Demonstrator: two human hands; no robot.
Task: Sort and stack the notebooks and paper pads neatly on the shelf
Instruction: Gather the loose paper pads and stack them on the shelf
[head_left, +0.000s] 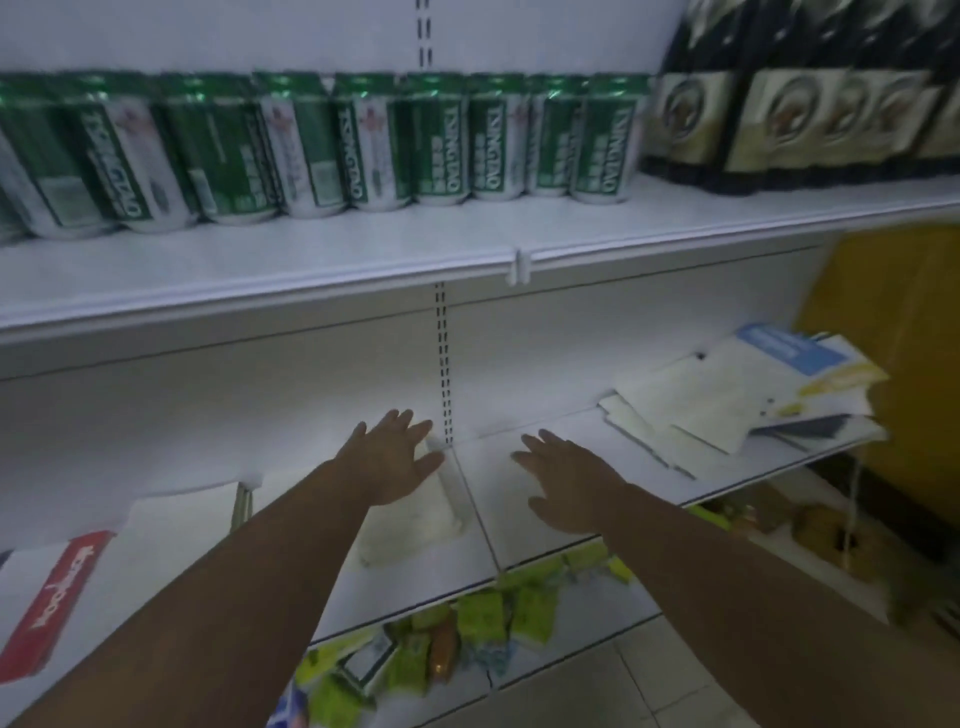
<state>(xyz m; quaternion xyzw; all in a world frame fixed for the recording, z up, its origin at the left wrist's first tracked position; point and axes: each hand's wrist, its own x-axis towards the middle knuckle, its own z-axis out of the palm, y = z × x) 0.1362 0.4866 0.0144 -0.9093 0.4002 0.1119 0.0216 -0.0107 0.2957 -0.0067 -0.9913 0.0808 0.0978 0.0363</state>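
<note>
Both arms reach over the white middle shelf (524, 535). My left hand (390, 457) hovers open with fingers spread above a white paper pad (410, 525) lying near the shelf's middle seam. My right hand (561, 483) is open too, fingers straight, over bare shelf. A loose pile of white pads (727, 405) with a blue-and-yellow cover (795, 348) on top lies at the right end. At the left lie a white pad (182, 525) and a notebook with a red cover strip (57, 597). Neither hand holds anything.
Green beer cans (322, 145) line the shelf above, with dark multipacks (810, 114) to their right. Green snack packets (498, 613) fill the shelf below. A yellow panel (893, 364) stands at the right, and floor tiles (649, 686) show beneath.
</note>
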